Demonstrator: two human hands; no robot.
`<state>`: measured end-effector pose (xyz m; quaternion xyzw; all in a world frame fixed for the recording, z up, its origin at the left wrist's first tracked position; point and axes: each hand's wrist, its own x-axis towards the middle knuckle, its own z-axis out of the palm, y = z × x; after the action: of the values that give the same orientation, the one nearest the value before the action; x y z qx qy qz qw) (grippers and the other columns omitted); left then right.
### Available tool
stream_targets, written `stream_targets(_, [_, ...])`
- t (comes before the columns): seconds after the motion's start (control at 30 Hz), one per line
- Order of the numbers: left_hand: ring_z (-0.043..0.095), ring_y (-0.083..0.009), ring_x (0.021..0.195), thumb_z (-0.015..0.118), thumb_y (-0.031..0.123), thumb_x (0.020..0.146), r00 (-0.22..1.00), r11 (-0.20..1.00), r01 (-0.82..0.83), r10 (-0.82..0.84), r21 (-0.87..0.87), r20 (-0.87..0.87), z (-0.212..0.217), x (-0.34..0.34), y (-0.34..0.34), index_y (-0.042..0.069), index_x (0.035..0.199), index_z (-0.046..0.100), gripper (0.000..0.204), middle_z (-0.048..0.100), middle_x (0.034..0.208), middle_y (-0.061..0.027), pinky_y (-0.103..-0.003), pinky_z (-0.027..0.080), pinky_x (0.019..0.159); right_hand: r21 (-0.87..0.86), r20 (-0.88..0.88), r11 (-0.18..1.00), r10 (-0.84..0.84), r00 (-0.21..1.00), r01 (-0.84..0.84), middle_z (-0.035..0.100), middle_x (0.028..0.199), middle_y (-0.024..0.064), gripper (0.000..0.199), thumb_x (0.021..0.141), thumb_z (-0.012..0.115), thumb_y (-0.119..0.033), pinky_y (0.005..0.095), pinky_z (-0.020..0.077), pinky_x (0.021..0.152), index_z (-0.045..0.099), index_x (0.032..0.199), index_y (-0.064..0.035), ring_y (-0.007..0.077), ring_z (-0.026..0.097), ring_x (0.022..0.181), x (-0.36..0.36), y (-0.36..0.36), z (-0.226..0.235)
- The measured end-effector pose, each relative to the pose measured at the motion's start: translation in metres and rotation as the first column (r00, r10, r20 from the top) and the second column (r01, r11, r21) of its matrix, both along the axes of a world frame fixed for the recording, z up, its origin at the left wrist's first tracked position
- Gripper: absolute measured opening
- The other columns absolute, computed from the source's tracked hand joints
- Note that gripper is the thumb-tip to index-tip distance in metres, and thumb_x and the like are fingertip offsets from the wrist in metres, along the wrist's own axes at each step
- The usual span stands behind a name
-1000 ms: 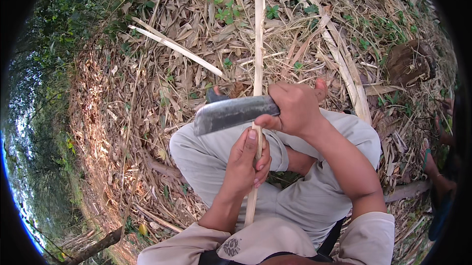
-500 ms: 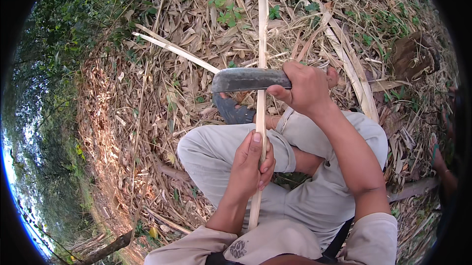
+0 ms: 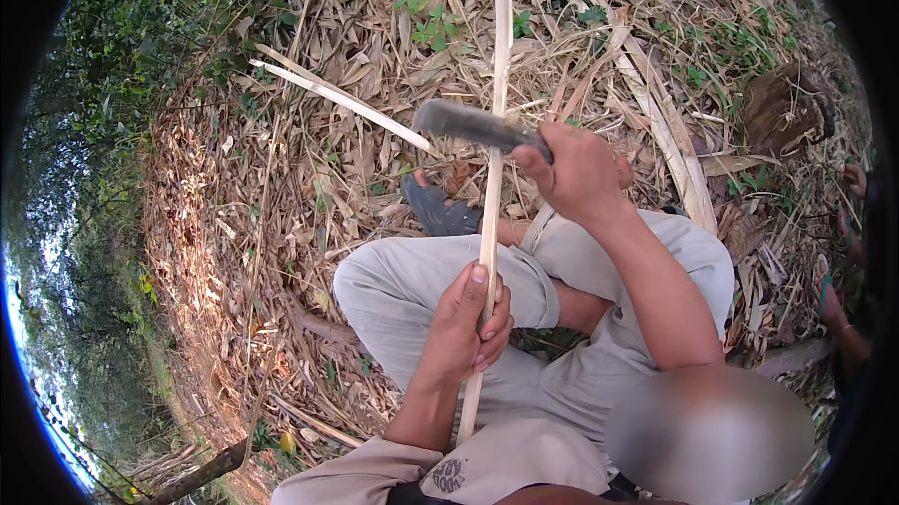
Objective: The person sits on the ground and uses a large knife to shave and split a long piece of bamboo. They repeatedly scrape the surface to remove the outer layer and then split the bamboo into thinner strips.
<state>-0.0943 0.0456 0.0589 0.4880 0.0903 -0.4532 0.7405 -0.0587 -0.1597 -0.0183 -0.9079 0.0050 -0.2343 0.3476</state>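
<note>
My left hand [image 3: 473,319] is closed around a long, pale bamboo strip [image 3: 491,210], thumb on top. The strip runs from my lap, over my crossed legs, to the far edge of the view. My right hand [image 3: 588,170] grips a broad-bladed machete [image 3: 473,124], its handle hidden in my fist. The dark blade lies across the strip beyond my left hand, tilted with its tip to the left and farther away. Motion blurs it, so I cannot tell if it touches the strip.
Two pale split pieces [image 3: 342,99] lie at the far left, and longer strips [image 3: 670,135] on the right. A cut stump [image 3: 782,111] stands at the far right. Another person's foot in a sandal [image 3: 830,304] shows at the right edge. Dry leaves [image 3: 300,186] cover the ground.
The machete has moved away from me along the strip and tilted from nearly level. My left hand and the strip's near end have shifted slightly left. A blurred patch now covers my right upper arm.
</note>
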Motion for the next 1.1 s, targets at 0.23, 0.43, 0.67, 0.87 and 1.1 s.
stream_targets(0.23, [0.026,-0.0062,0.033,0.035,0.041,0.106,1.0,1.0,0.008,-0.008,-0.019,-0.025,0.007,0.001,0.002,0.008,0.091,0.042,0.036,0.034,0.054,0.0007,-0.021,0.025,0.027,-0.02,0.073,0.999,-0.043,0.996,0.045,0.057,0.058,0.0164,0.076,0.086,0.046,-0.075,0.044,0.049,0.048,0.052,0.061,-0.0037,0.0353,0.061,0.051,0.003,-0.004,-0.004])
stream_targets(0.43, [0.028,-0.0064,0.033,0.034,0.041,0.106,1.0,1.0,-0.005,0.005,-0.024,-0.002,0.003,-0.001,0.003,0.008,0.092,0.042,0.037,0.034,0.055,0.0003,-0.022,0.026,0.026,-0.001,-0.007,1.0,0.017,1.0,-0.017,0.056,0.058,0.0157,0.075,0.088,0.045,-0.074,0.0445,0.0486,0.049,0.053,0.062,-0.0037,0.0359,0.061,0.053,0.001,0.007,0.008])
stream_targets(0.67, [0.028,-0.0062,0.033,0.034,0.041,0.106,0.999,1.0,0.022,-0.022,0.021,0.033,0.007,-0.005,0.009,0.009,0.092,0.041,0.037,0.034,0.055,0.0003,-0.022,0.025,0.027,0.095,-0.029,0.995,0.008,1.0,-0.005,0.055,0.057,0.0156,0.077,0.089,0.043,-0.075,0.0456,0.0477,0.051,0.054,0.062,-0.0034,0.0362,0.061,0.055,0.002,-0.003,0.011])
stream_targets(0.87, [0.029,-0.0061,0.033,0.034,0.041,0.107,0.997,0.996,0.052,-0.056,0.079,0.053,0.005,-0.012,0.008,0.009,0.092,0.041,0.036,0.034,0.054,0.0008,-0.021,0.025,0.027,0.109,-0.157,0.986,-0.107,0.982,0.125,0.055,0.057,0.0156,0.076,0.089,0.044,-0.074,0.0454,0.0483,0.051,0.054,0.063,-0.003,0.0359,0.062,0.056,0.004,-0.017,0.009])
stream_targets(1.1, [0.03,-0.0063,0.033,0.035,0.04,0.107,0.998,0.994,0.036,-0.041,0.104,0.047,-0.007,-0.006,0.007,0.008,0.093,0.043,0.035,0.035,0.054,0.0009,-0.022,0.027,0.027,0.187,-0.106,0.982,0.038,0.994,-0.017,0.049,0.057,0.0173,0.073,0.095,0.041,-0.066,0.0459,0.042,0.052,0.05,0.063,-0.0007,0.0377,0.056,0.056,0.002,-0.006,-0.001])
